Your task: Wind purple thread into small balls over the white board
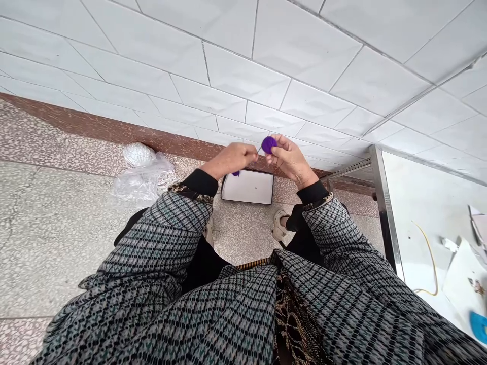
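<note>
My right hand is closed on a small round purple piece of yarn work, pinched between thumb and fingers. Close by on the left, my left hand has its fingers pressed together around a thin needle-like tool, whose tip reaches the edge of the purple piece. Whether it is a needle or a crochet hook is too small to tell. Below both hands, a shallow white box with dark edges lies on the floor. A second bit of purple shows at its back left, partly behind my left hand.
A ball of white yarn and a clear plastic bag lie on the speckled floor at the left. A white tiled wall rises in front. To the right stands a metal-edged white table with a yellow cord and a blue object.
</note>
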Demonstrator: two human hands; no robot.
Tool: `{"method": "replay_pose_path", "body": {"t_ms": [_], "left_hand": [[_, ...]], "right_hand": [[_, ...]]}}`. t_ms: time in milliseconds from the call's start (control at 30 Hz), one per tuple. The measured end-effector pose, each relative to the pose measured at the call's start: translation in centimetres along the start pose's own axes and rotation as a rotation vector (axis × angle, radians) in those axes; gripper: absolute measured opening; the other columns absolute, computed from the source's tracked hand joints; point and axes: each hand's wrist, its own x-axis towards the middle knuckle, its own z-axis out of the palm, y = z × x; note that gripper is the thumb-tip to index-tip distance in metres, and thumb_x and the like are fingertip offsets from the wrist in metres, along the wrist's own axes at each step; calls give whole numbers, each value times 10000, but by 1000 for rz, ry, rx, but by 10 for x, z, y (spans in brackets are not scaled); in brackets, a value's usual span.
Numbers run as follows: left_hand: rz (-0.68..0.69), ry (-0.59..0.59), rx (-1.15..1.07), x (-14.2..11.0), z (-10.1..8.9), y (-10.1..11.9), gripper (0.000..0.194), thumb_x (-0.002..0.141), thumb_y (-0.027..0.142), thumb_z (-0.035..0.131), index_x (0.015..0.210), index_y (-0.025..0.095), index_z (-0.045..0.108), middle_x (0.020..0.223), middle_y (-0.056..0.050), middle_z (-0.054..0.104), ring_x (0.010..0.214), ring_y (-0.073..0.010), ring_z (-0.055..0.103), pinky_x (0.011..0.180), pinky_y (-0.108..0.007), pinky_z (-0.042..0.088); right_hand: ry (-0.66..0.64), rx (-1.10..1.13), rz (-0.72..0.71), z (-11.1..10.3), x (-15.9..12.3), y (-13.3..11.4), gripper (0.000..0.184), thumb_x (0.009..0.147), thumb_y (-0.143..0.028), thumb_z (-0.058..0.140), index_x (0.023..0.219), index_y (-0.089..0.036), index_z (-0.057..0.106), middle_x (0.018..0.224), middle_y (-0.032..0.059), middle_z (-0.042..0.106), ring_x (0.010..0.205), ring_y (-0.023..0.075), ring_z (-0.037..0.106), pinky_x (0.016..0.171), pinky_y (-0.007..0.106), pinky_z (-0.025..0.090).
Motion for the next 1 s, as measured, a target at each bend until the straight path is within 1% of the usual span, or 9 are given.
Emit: {"method": "replay_pose_path", "body": {"t_ms": [133,233,400,467,567,667,767,833,1000], "left_hand": [[122,-310,-9,-5,19,11,173,853,210,579,751,177,714,713,-13,687,639,-145,568,669,-279,390],[147,-241,26,-7,10,13,183,866,216,564,743,175,693,726,-27,686,661,-150,576,685,-287,398],[108,55,62,-3,-15,2,160,840,215,572,720,164,665,735,-26,670,716,-166,578,705,-290,404],[78,104,38,0,-14,-1,156,836,211,576,717,163,664,717,-19,661,705,-164,567,696,-287,400],[-18,138,-4,2,2,1,202,875,246,566,732,162,683,667,-14,639,668,-165,538,667,-288,382],[-22,-31,-43,0,19,7,203,880,256,579,757,164,711,697,-16,666,675,-164,560,700,-285,406],[107,-263,-43,-3,23,13,193,868,225,568,744,174,707,695,-6,657,657,-149,551,714,-279,407],[148,-260,-23,-5,16,14,188,865,224,563,730,176,685,675,0,634,643,-144,527,696,-278,390],[49,52,0,-2,-5,4,191,862,246,572,691,175,619,691,-10,613,696,-160,529,684,-288,369]], "right_hand": [[251,-213,-12,-3,7,6,329,788,-275,755,974,-232,487,866,-25,594,695,107,543,683,268,501],[290,-601,31,-5,6,10,245,761,-132,710,933,-203,551,857,-21,616,728,117,542,722,278,490],[-250,-482,216,-3,-4,9,274,773,-170,689,1034,-176,609,758,-40,631,627,111,581,617,264,497],[-316,-335,144,-1,-5,7,329,767,-226,743,1047,-185,574,770,-42,643,616,98,589,617,253,505],[-140,-183,9,0,-3,6,428,748,-330,812,1025,-215,507,771,-47,633,611,95,581,629,253,508],[70,-120,-53,-2,3,7,449,751,-396,809,1022,-233,489,815,-40,609,648,110,582,655,266,512],[271,-288,-44,-5,7,11,352,756,-321,751,992,-231,505,904,-15,620,691,114,568,650,265,489],[305,-488,11,-7,6,12,286,728,-231,717,959,-215,549,903,-8,640,707,118,557,639,260,473],[-211,-400,230,-5,-7,0,313,692,-199,706,993,-189,619,701,-38,642,602,118,565,582,254,468]]}}
